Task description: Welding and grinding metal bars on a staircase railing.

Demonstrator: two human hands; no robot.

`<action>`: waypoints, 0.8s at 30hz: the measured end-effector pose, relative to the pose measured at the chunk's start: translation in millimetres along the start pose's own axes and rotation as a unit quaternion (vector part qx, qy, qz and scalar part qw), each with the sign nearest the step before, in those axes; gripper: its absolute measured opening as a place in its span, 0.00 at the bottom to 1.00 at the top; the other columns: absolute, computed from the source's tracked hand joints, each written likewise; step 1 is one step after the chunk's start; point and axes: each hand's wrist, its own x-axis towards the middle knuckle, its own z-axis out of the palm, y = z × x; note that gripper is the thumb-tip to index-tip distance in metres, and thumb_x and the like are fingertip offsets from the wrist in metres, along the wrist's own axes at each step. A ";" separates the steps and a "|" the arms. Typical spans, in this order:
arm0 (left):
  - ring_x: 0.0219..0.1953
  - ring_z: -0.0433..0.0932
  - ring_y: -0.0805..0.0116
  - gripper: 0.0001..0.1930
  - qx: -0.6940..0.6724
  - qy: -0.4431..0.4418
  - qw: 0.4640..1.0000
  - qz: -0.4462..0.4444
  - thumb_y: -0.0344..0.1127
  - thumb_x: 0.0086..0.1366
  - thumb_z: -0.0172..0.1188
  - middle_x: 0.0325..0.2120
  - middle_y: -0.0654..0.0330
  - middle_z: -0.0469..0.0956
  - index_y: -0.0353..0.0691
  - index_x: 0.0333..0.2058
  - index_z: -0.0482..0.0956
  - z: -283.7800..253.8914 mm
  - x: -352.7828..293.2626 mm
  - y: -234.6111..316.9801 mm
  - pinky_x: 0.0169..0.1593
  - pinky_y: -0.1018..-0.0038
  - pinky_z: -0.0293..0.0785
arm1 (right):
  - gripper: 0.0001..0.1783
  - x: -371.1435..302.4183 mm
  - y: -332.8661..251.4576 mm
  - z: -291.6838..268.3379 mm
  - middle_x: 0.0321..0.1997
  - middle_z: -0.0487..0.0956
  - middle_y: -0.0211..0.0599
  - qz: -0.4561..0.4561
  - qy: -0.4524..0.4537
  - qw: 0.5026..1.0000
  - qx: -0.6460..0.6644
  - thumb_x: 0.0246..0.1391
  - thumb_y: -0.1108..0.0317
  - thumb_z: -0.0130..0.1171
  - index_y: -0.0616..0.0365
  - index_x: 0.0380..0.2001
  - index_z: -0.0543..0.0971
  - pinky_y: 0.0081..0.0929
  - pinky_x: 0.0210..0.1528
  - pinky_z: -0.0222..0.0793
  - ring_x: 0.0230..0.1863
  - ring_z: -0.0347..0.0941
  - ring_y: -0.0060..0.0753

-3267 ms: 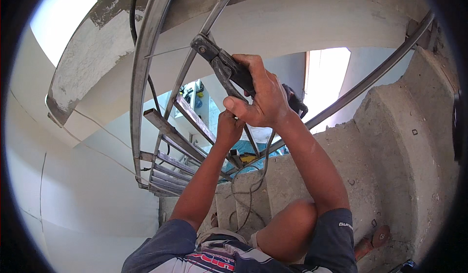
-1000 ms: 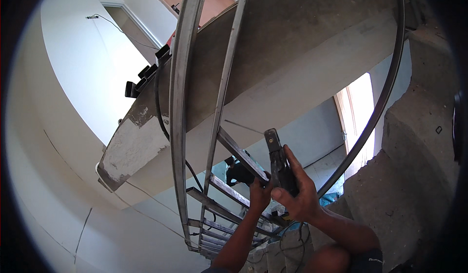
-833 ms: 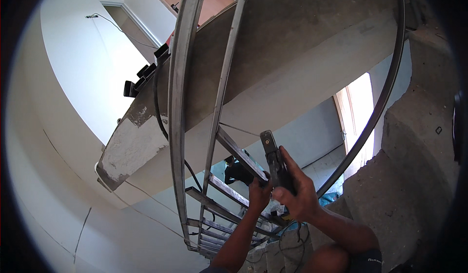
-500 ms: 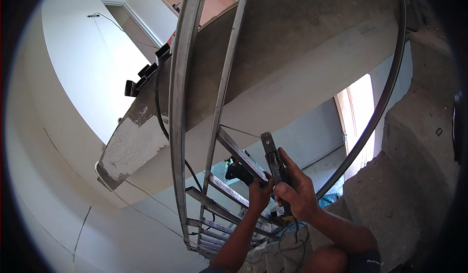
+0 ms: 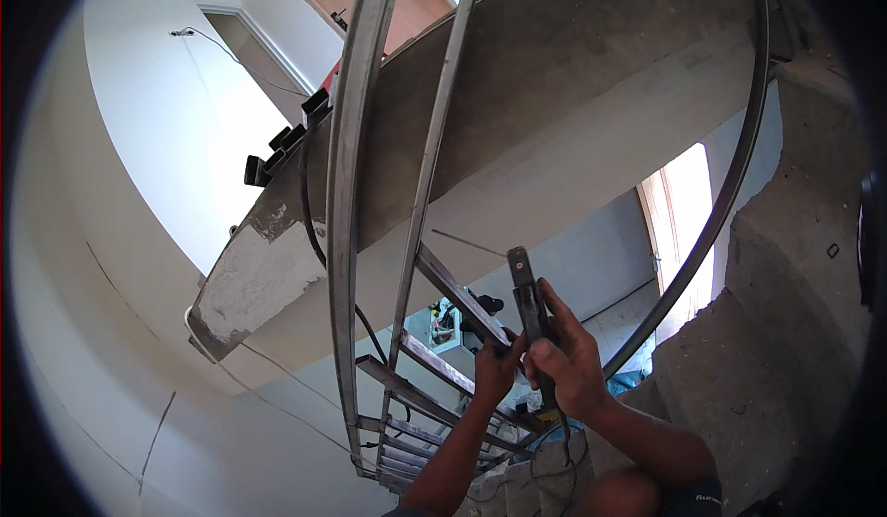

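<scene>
My right hand point(image 5: 571, 362) is closed round a black welding electrode holder point(image 5: 528, 309). A thin welding rod point(image 5: 469, 243) juts from its jaws toward the upper left. The rod's tip is just right of a slim upright bar point(image 5: 428, 161), seemingly a little apart from it. My left hand point(image 5: 497, 369) is closed on the lower right end of a short square metal tube point(image 5: 462, 297). This tube slants up to the left, and its upper end meets the slim upright. The left fingertips are partly hidden behind the tube and holder.
A wide curved metal rail point(image 5: 342, 194) rises left of the slim upright, with several cross tubes point(image 5: 407, 388) lower down. A dark curved rail point(image 5: 716, 221) sweeps along the right beside rough concrete steps point(image 5: 785, 277). Cables point(image 5: 554, 471) hang below my hands. Black tube ends point(image 5: 277, 147) stick out at the slab's edge.
The rod's tip has drawn slightly away from the slim upright, and the holder has shifted a little right. The left hand keeps its hold. The whole view has shifted slightly.
</scene>
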 end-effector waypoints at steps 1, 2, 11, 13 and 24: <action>0.27 0.79 0.70 0.12 -0.024 -0.015 0.999 -0.038 0.37 0.68 0.65 0.24 0.59 0.80 0.34 0.40 0.76 0.6 1.6 0.6 0.34 0.70 0.75 | 0.50 -0.2 -1.5 1.2 0.41 0.74 0.38 0.000 0.000 1.000 0.000 0.63 0.52 0.59 0.69 0.74 0.47 0.22 0.31 0.70 0.33 0.71 0.21; 0.27 0.79 0.70 0.12 -0.024 -0.014 0.999 -0.038 0.37 0.68 0.65 0.24 0.59 0.80 0.34 0.40 0.76 1.5 0.8 1.6 0.34 0.70 0.75 | 0.50 -0.5 -3.8 3.4 0.40 0.74 0.37 0.014 -0.012 0.999 0.035 0.63 0.53 0.59 0.69 0.74 0.46 0.21 0.31 0.70 0.32 0.70 0.20; 0.30 0.80 0.70 0.12 0.003 -0.002 0.999 0.035 0.37 0.68 0.64 0.27 0.57 0.81 0.35 0.41 0.76 2.0 -1.3 11.3 0.37 0.70 0.75 | 0.50 0.2 -3.7 3.8 0.37 0.74 0.34 0.009 -0.005 1.000 0.030 0.63 0.53 0.59 0.69 0.74 0.45 0.19 0.30 0.68 0.30 0.69 0.19; 0.30 0.81 0.70 0.11 0.033 0.004 0.997 0.064 0.36 0.68 0.64 0.28 0.56 0.82 0.35 0.40 0.76 0.2 -1.3 6.8 0.36 0.70 0.75 | 0.51 0.6 -4.6 2.6 0.37 0.74 0.35 0.021 -0.026 0.998 0.044 0.63 0.52 0.59 0.70 0.74 0.45 0.19 0.30 0.68 0.30 0.69 0.18; 0.32 0.84 0.65 0.12 0.073 0.007 0.994 0.075 0.37 0.68 0.64 0.29 0.51 0.84 0.34 0.41 0.76 -3.8 1.2 -15.2 0.37 0.67 0.76 | 0.50 4.7 -1.4 4.3 0.34 0.73 0.32 0.020 -0.049 0.997 0.050 0.65 0.53 0.58 0.70 0.74 0.44 0.20 0.29 0.67 0.28 0.68 0.18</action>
